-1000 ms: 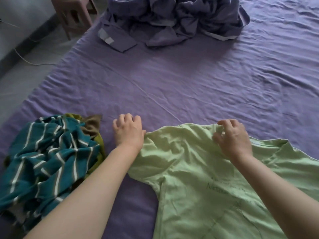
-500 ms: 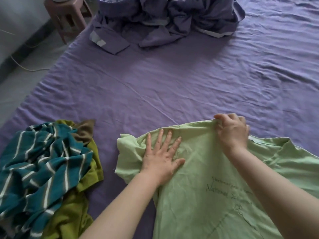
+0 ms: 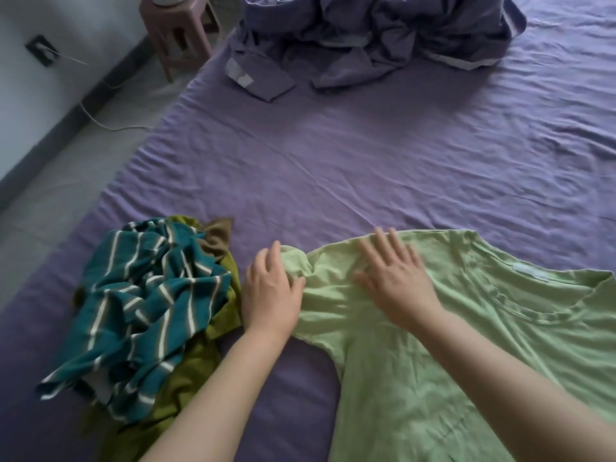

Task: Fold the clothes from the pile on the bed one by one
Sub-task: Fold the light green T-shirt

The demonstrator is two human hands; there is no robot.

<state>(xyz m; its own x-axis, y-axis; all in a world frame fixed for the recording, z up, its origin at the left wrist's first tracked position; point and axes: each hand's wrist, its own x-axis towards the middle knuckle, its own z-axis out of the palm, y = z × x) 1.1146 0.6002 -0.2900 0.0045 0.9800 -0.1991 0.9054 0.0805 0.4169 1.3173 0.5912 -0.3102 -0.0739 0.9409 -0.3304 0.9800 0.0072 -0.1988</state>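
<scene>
While the head camera looked down at the bed (image 3: 383,155), a light green T-shirt (image 3: 433,378) lay spread on the purple sheet, at the near right part of the bed, with its neck opening (image 3: 546,305) toward the far right. The left hand (image 3: 271,295) was at the end of the shirt's left sleeve (image 3: 300,265); its fingers were curled over the bunched cloth and the thumb pressed into it, so it gripped the sleeve end. The right hand (image 3: 395,278) lay flat on the shoulder part of the shirt, just right of the left hand, with the fingers straight and spread, holding nothing; it looked a little blurred.

Left of the shirt, apart from it, was a pile of clothes (image 3: 150,328) on the near left part of the bed: a teal garment with white stripes (image 3: 143,301) on top, an olive green one (image 3: 193,371) under it, and a small brown piece (image 3: 216,241) at the far side. At the far end of the bed lay a crumpled purple blanket (image 3: 383,38). Beyond the left edge of the bed, on the grey floor, stood a pink stool (image 3: 180,38), and a white cable (image 3: 110,125) ran along the floor near the wall.
</scene>
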